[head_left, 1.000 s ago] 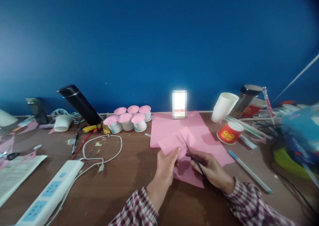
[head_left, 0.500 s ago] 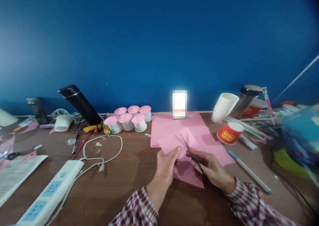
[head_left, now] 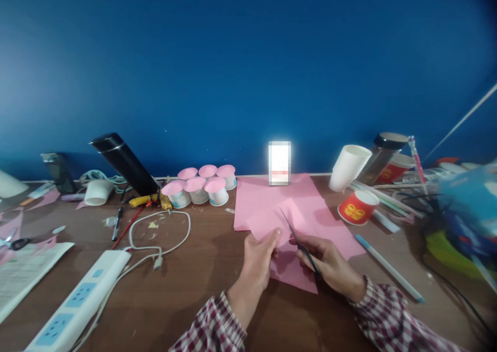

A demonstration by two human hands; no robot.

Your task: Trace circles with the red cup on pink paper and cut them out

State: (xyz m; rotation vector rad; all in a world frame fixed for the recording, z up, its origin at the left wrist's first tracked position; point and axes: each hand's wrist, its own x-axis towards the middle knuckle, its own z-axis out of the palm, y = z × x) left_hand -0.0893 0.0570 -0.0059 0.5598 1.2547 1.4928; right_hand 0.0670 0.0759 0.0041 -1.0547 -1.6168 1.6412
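Note:
Between thumb and fingers, my left hand (head_left: pixel 259 256) grips a piece of pink paper (head_left: pixel 266 220). My right hand (head_left: pixel 330 264) is closed around dark-handled scissors (head_left: pixel 306 253), whose thin blades point up and left across the paper. The blades lie against the paper's right part, where a flap stands up. Beneath both hands are more pink sheets (head_left: pixel 252 196) on the table. The fingers inside the scissor handles are partly hidden.
Several small cups with pink tops (head_left: pixel 196 186) stand along the wall. A red cup (head_left: pixel 357 208), a white cup (head_left: pixel 349 168) and a blue-capped pen (head_left: pixel 388 266) are at right. A power strip (head_left: pixel 83 297), a white cable (head_left: pixel 189 228) and a black bottle (head_left: pixel 126 160) are at left.

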